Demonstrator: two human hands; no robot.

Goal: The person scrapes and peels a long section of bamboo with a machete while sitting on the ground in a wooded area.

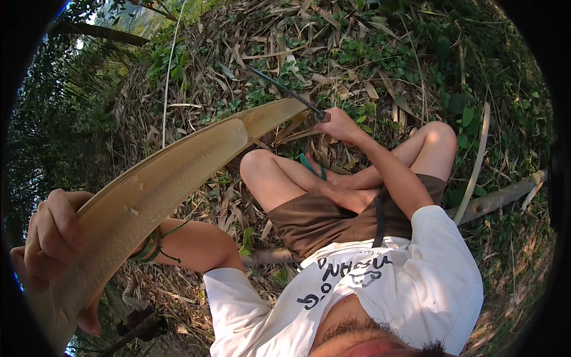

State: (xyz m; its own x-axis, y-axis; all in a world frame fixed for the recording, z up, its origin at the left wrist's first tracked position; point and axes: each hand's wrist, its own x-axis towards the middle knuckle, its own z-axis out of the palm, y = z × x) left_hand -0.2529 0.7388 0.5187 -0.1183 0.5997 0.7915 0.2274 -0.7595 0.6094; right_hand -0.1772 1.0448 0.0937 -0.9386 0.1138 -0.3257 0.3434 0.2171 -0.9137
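A long, pale split piece of bamboo (178, 159) runs from the lower left up to the middle, its hollow inner side showing. My left hand (56, 238) is wrapped round its near end, fingers over the far edge and thumb below. My right hand (342, 126) is closed round the handle of a knife. The dark, narrow knife blade (284, 89) points up and left, crossing by the far tip of the bamboo. From this view I cannot tell how deep the blade touches it. A paler layer ends in a step partway along the inner face.
I sit with bent legs (285, 175) on ground covered in dry leaves (357, 71) and green plants. A thick branch (505, 199) lies at the right, with a pale strip (476, 160) across it. At lower left is a dark object (143, 326), partly hidden. Trees stand at far left.
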